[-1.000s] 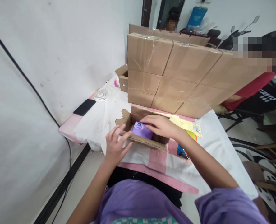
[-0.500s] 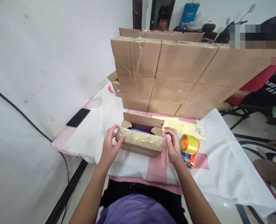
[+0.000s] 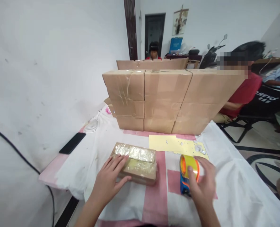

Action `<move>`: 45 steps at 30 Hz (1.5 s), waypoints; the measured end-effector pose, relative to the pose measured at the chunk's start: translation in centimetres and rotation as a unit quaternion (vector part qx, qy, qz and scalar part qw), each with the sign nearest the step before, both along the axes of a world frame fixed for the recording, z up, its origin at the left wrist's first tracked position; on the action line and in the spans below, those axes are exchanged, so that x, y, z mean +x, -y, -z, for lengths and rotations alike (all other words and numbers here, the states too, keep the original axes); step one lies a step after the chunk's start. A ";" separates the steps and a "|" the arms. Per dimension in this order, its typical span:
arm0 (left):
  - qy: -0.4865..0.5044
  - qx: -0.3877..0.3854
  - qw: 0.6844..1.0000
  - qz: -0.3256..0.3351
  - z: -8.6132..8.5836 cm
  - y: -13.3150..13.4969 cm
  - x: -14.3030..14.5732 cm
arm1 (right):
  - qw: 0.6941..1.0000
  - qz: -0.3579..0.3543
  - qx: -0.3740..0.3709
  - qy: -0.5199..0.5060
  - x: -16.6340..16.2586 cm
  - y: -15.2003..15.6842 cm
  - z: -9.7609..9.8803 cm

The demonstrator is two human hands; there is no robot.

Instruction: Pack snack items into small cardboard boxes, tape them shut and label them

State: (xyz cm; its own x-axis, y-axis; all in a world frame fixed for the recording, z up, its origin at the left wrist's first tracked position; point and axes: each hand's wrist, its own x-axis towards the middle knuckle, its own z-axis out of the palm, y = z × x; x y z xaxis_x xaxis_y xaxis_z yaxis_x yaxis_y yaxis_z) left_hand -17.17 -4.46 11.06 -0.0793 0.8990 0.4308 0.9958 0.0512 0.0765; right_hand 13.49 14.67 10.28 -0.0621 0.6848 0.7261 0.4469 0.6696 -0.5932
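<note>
A small cardboard box (image 3: 142, 168) lies on the cloth with its lid flaps down and shiny clear tape across its top. My left hand (image 3: 113, 168) rests on the box's left part, fingers stretched over the lid and thumb along the near side. To the right of it stands a tape dispenser (image 3: 185, 186), blue and orange, bearing a roll of yellowish tape (image 3: 186, 164). Around the dispenser's right side closes my right hand (image 3: 203, 181), thumb in front and fingers behind, slightly blurred.
Taped cardboard boxes (image 3: 166, 88) are stacked like a wall at the back. A yellow sheet (image 3: 163, 142) with scraps lies before them. A black phone (image 3: 72, 143) and a white perforated object (image 3: 92, 125) lie at left. A person in a red top (image 3: 251, 90) sits at right, another person behind the stack.
The box's flaps, raised before, are now folded down. My right hand has left the box and moved right onto the tape dispenser. My left hand has shifted onto the lid. The view has tilted up.
</note>
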 end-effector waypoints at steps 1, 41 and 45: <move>-0.007 0.003 1.000 -0.005 0.2 -0.1 0.2 | 0.997 0.057 -0.044 -0.032 1.7 -0.6 0.6; 0.008 0.027 0.999 -0.022 0.7 -2.4 1.2 | 0.845 -0.203 -0.394 -0.300 0.5 1.1 6.6; 0.038 0.055 0.998 -0.013 -0.1 -2.4 2.2 | 0.847 -0.197 -0.378 -0.318 -0.1 1.7 5.5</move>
State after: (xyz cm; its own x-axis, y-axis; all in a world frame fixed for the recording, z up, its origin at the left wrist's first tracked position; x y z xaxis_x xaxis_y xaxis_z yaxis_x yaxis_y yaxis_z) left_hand -15.00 -2.05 11.12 -0.1377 0.8440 0.5184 0.9854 0.0636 0.1582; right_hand 13.41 12.96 4.75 -0.1539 0.9862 0.0611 -0.2943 0.0132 -0.9556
